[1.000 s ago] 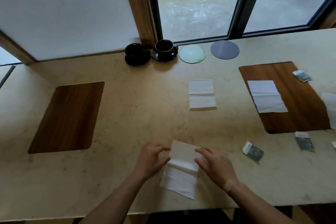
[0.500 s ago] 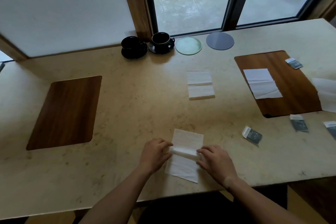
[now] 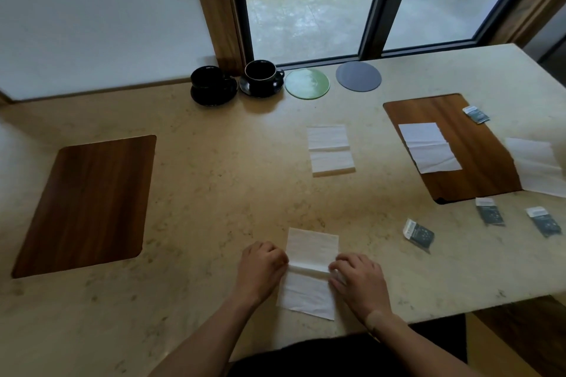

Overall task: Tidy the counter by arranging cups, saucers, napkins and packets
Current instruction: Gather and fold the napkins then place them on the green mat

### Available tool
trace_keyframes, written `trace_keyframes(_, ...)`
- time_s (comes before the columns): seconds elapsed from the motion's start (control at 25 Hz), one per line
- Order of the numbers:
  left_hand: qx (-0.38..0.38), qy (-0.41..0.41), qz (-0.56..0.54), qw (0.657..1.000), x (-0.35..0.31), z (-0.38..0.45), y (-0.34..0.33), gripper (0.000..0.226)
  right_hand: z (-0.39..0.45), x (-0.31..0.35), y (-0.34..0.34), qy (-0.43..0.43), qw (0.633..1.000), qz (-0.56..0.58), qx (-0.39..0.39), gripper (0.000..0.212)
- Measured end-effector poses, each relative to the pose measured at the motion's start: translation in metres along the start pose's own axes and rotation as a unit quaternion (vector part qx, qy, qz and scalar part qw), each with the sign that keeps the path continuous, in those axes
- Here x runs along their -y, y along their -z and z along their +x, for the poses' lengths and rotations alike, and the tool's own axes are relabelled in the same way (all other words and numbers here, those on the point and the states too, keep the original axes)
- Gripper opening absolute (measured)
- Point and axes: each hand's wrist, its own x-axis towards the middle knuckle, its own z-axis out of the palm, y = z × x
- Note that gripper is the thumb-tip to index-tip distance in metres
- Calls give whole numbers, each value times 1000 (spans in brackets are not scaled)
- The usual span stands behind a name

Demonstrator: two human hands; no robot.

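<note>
Change: both hands have drawn closer to the napkin's middle crease since a second ago, and the raised fold now lies lower and flatter.
Left hand [image 3: 260, 272]: fingers curled, pinching the left edge of the near napkin [image 3: 309, 277] at its crease.
Right hand [image 3: 358, 283]: fingers curled onto the right edge at the same crease, pinching it.
Near napkin: flat on the counter [image 3: 214, 199] at the near edge, between the hands.
Middle napkin [image 3: 330, 150]: folded, mid-counter, well apart from the hands.
Right mat [image 3: 477, 156]: carries a third napkin [image 3: 428, 147] and one packet [image 3: 476, 114] at its far corner.
Loose packets: one [image 3: 419, 235] right of the hands, others farther right.
Cups: two black cups on saucers [image 3: 263, 78], far side by the window, beside a green saucer [image 3: 307, 83] and a grey saucer [image 3: 358, 76].
Left mat [image 3: 85, 205]: wood, left side.
</note>
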Motion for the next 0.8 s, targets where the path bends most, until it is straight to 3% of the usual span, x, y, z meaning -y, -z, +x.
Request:
trace_keyframes(0.2,-12,10,-35,999,-5,-2,2,8,2,-6,-3,5,1000,16,0,16)
trace_keyframes(0.44,-24,44,-166,985,-27,0,19,2,19,-13,21,-19,994,96,38,6)
trace_keyframes(0.52,0,100,-261,960,-40,5,32,5,28,-16,43,-26,983,166,74,6)
trace_keyframes(0.68,-16,190,-437,879,-69,18,46,10,46,-15,78,-112,905,387,137,10)
trace_keyframes(0.8,-67,239,-479,842,-85,26,47,14,60,-15,84,-167,829,510,159,12)
